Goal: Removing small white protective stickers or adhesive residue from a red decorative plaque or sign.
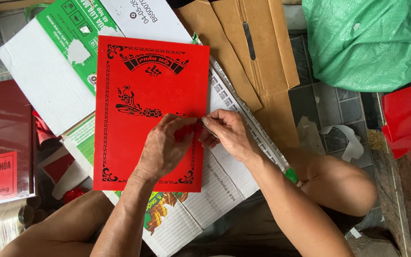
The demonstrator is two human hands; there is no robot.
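At centre frame, a red sheet (143, 95) printed with black ornament is laid flat on flattened cardboard (48, 71) spread over the floor. The left hand (165, 145) is pressed palm-down on the sheet's lower right part, fingers bent, with the thumb and forefinger brought up to the right edge. The right hand (227, 131) is set just beside it at that same edge, and a thin metallic blade (209, 128) is pinched between its fingertips. Both hands are thus closed and meet at one spot on the sheet's right margin; the blade's full shape cannot be told.

A long ruler (248, 119) with a green end is seen lying diagonally under the right forearm, on the cardboard. Brown cardboard (243, 47) is noted above it. A green woven sack (372, 43) is found at upper right, and a second red piece (407, 116) at the right edge, well apart from the hands. A dark red glossy board (3, 138) is recorded at far left. Paper scraps (348, 138) lie on the tiled floor (329, 100).
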